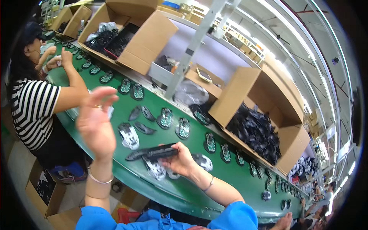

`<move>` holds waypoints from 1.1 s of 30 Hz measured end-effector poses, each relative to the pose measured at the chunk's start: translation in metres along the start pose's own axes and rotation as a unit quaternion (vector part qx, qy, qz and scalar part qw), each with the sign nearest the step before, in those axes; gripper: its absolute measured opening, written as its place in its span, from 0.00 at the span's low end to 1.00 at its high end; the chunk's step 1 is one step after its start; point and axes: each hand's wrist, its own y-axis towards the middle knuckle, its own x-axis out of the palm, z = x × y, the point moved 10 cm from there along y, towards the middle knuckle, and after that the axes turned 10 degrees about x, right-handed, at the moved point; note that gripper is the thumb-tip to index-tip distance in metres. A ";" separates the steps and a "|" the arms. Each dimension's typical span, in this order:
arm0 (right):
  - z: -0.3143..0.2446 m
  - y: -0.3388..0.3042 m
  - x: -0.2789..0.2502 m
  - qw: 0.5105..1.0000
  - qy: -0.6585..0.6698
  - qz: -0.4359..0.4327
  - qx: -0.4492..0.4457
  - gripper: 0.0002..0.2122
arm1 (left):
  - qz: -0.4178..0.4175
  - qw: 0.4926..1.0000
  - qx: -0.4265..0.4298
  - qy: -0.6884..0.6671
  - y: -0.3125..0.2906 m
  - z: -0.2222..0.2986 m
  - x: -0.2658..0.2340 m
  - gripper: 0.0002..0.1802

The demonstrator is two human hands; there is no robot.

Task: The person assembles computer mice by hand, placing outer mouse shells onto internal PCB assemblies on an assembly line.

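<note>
My left hand (97, 126) is raised above the near edge of the green work surface (149, 105), fingers apart and nothing in them. In my right hand (180, 161) is a long black plastic part (160, 151), gripped at its right end. A curved black shell piece (135, 155) shows at the left end of that part; whether they touch I cannot tell. Under my right hand lie white-and-black housings (155, 170), partly covered. Another white-and-black housing (128, 136) lies between my hands, near several loose black shell pieces (145, 128). Beyond sit black units with green boards (183, 128).
An open cardboard box (264, 119) of black parts stands at the far right, another box (145, 42) at the far left. Clear plastic bags (191, 92) lie by a metal post (188, 57). A person in a striped top (36, 99) works at my left. More units line the surface.
</note>
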 end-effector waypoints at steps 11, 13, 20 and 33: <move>-0.183 0.134 0.101 0.976 0.151 -0.082 -0.133 0.10 | 0.027 0.906 0.043 0.420 -0.036 -0.098 -0.083 0.12; -0.259 0.171 0.113 0.931 0.241 -0.143 -0.234 0.10 | -0.116 0.856 0.123 0.489 -0.037 -0.106 -0.046 0.15; -0.240 0.204 0.125 0.965 0.077 -0.079 -0.238 0.34 | -0.264 0.808 0.159 0.502 -0.056 -0.117 -0.015 0.19; -0.171 -0.160 -0.154 0.877 -0.150 0.215 -0.403 0.13 | -0.265 0.827 0.136 0.478 -0.120 -0.145 0.073 0.11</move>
